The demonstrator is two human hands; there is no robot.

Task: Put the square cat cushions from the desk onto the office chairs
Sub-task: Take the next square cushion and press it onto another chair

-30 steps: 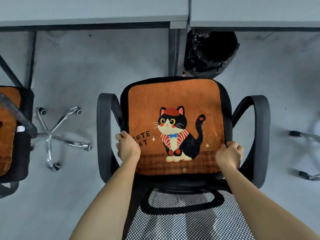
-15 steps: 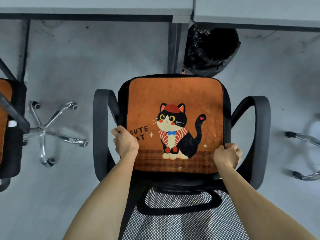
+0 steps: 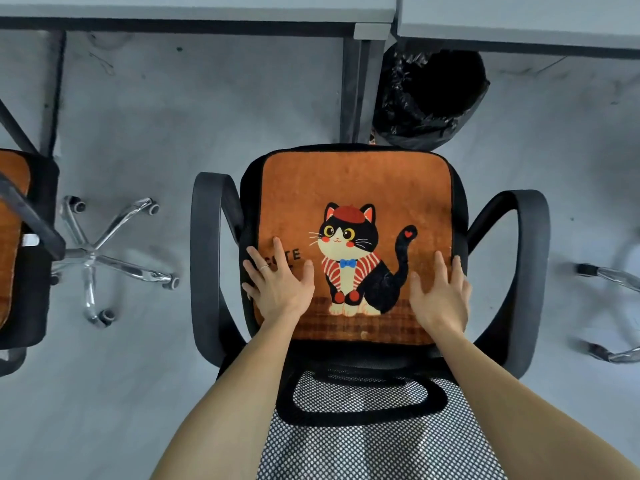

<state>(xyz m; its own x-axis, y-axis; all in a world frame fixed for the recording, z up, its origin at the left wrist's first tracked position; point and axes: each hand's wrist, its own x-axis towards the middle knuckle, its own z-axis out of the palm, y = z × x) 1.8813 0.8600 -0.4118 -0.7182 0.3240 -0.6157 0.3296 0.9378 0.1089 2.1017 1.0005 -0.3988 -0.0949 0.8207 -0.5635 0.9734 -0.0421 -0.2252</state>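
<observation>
Cat cushion [image 3: 360, 202] lies flat on office chair [image 3: 530, 271] seat, frame centre. Left hand [image 3: 277, 289] and right hand [image 3: 440, 299] spread, palms pressing near corners, gripping nothing. Judged soft, light, plush, floppy; take by edges with 2 hands. "CUTE" lettering part-covered. 2nd cushion [image 3: 7, 254] cut off at left edge; desk [image 3: 194, 8] top hardly visible.

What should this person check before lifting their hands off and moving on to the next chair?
1. Cushion lies flat on the chair seat: ok.
2. Cat picture faces up: ok.
3. Cushion sits between the armrests, not hanging over them: ok.
4. Left hand and right hand rest open and flat on top, gripping nothing: ok.
5. Chair to the left already has an orange cushion: ok.
6. More cushions waiting on the desk: cannot tell, its top is mostly out of view.
</observation>
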